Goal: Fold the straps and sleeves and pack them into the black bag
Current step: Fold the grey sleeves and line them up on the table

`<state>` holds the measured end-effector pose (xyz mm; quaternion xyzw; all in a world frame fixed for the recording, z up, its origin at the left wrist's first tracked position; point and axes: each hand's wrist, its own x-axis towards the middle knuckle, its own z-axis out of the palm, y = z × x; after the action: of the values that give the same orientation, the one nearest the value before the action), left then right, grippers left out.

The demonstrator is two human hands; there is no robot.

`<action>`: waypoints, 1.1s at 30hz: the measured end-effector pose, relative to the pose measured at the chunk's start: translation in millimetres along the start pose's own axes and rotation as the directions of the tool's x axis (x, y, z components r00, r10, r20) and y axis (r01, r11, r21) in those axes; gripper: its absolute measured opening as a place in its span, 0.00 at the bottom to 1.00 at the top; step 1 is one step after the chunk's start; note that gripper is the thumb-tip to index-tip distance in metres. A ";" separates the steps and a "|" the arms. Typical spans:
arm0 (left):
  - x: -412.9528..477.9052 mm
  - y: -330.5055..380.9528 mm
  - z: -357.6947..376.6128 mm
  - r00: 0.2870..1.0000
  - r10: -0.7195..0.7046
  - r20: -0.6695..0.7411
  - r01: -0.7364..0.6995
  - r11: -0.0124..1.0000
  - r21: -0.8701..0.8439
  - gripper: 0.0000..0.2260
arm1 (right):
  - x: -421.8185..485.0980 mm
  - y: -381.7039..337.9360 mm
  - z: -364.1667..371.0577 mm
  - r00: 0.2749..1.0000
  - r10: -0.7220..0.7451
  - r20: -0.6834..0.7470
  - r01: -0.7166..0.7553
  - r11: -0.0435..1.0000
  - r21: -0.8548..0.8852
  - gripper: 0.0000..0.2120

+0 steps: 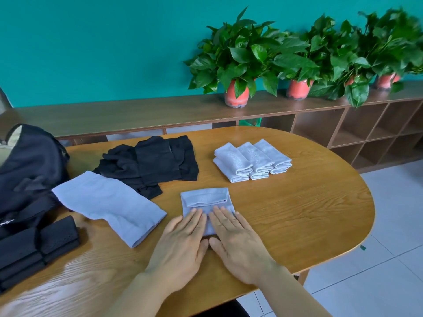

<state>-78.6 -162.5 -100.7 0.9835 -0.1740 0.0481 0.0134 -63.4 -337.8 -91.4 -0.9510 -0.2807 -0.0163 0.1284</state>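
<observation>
your left hand (183, 234) and right hand (235, 241) lie flat, fingers straight, pressing the half-folded grey sleeve (206, 197) on the worktop (309, 213). a folded grey stack (251, 160) and folded black pieces (34, 248) look done. one flat grey sleeve (107, 202) and a black heap (155, 163) still wait, and packing seems unstarted. the black bag (27, 170) is cut off at the left, its inside hidden.

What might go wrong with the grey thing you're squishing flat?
1. The half-folded grey sleeve may spring open when the left hand and right hand lift; its top flap looks loose.
2. The stacked folded grey sleeves could topple if bumped.
3. The unfolded grey sleeve lies against the black pile, so pulling it might drag that along.
</observation>
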 end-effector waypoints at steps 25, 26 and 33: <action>5.8 -25.1 -32.1 0.975 0.155 -0.160 -0.169 0.983 -0.075 0.14 | 12.5 13.2 -19.1 0.997 -0.082 0.007 0.082 0.988 -0.134 0.31; 4.8 -22.9 -31.9 0.971 0.156 -0.181 -0.170 0.983 -0.063 0.13 | 13.4 14.5 -17.9 0.997 -0.082 -0.010 0.080 0.990 -0.112 0.33; 11.2 -24.3 -22.1 0.994 0.074 -0.076 -0.090 0.967 -0.239 0.08 | 22.4 20.9 -25.3 1.000 -0.025 -0.004 0.025 0.997 0.066 0.07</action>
<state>-61.7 -142.6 -77.9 0.9644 -0.2184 0.0597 0.1370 -32.3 -349.2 -69.6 -0.9426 -0.2929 -0.0102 0.1600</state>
